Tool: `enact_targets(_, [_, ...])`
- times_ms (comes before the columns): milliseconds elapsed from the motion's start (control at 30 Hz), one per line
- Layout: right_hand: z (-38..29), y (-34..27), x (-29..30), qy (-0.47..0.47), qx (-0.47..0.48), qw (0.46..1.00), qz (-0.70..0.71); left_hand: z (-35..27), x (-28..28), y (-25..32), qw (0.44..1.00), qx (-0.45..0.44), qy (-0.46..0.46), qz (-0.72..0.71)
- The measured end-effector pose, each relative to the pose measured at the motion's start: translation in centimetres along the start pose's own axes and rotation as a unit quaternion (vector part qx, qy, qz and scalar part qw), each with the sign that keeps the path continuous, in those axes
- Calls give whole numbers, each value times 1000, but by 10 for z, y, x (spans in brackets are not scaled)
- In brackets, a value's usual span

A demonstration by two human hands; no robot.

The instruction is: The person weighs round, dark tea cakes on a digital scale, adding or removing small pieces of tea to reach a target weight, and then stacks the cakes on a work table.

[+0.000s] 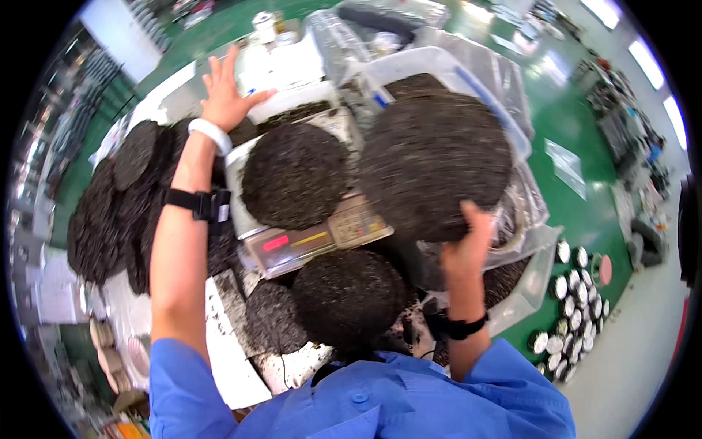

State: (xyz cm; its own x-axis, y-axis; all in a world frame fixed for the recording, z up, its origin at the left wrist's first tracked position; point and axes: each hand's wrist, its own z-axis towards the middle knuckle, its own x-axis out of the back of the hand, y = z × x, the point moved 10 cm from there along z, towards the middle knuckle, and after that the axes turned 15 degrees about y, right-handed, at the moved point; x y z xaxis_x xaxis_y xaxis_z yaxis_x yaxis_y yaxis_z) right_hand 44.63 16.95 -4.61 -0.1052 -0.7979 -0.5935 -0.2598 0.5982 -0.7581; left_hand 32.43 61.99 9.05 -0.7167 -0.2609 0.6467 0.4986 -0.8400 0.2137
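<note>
My right hand (469,241) grips the lower edge of a large dark round cake of pressed leaf-like material (436,164), blurred by motion and raised over the right side of the table. My left hand (227,93) is held up with fingers spread and nothing in it. Between my arms, a smaller dark round cake (296,175) rests on a digital scale (290,249) with a lit red display. Two more dark round cakes, a larger one (348,296) and a smaller one (274,317), lie near my body.
Piles of dark round cakes (131,203) stand at the left. A clear plastic tub (439,60) holds dark material behind the raised cake, with plastic bags (493,71) around it. A white container (290,99) stands behind the scale. Several round tins (573,307) are on the green floor at right.
</note>
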Motion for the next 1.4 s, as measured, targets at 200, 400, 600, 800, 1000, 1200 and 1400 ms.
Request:
enact_targets(200, [56, 64, -35, -89, -176, 979, 60, -126, 10, -79, 895, 348, -67, -272])
enact_targets(400, [25, 240, -90, -159, -397, 902, -51, -281, 4, -61, 825, 541, -150, -64])
enact_targets(600, [-71, 243, -100, -169, -448, 878, -7, -344, 99, -70, 585, 639, 173, -469])
enact_targets(800, [-94, 196, -177, -295, -385, 873, -43, -365, 254, -245, 532, 560, 371, -515])
enact_targets(1000, [-10, 206, -149, -241, -264, 921, -153, -408, 256, -436, 477, 567, 474, -475])
enact_targets(1200, [9, 135, -140, -223, 290, 748, -554, -453, 191, -459, 466, 659, 368, -461])
enact_targets(1400, [-23, 87, 10, -205, 178, 773, -573, -390, 251, -244, 775, 454, 390, -203])
